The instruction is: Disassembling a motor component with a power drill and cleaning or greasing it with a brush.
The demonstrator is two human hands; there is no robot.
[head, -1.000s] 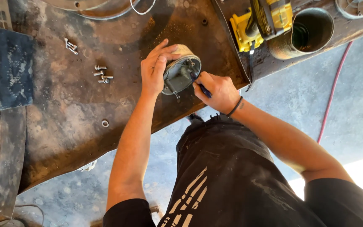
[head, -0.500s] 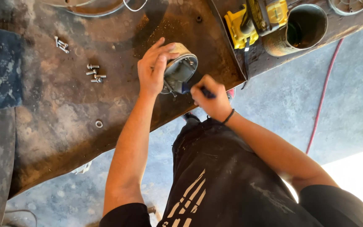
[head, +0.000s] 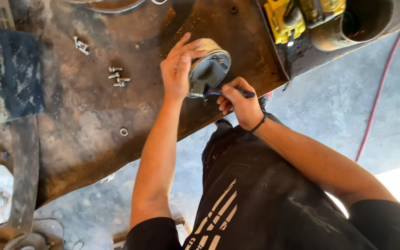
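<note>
A short round metal cylinder part, grey inside with a pale rim, lies tilted on a rusty brown metal workbench. My left hand grips its left side, fingers spread over the rim. My right hand holds a thin tool with a blue-purple handle, its tip against the lower edge of the cylinder. A black band sits on my right wrist.
Several loose bolts and a washer lie on the bench to the left. A dark mat lies at far left. A yellow power tool and a rusty pipe opening are upper right. A red hose crosses the concrete floor.
The view has shifted slightly; both hands stay on the cylinder. My right hand with the tool has edged along the cylinder's lower rim.
</note>
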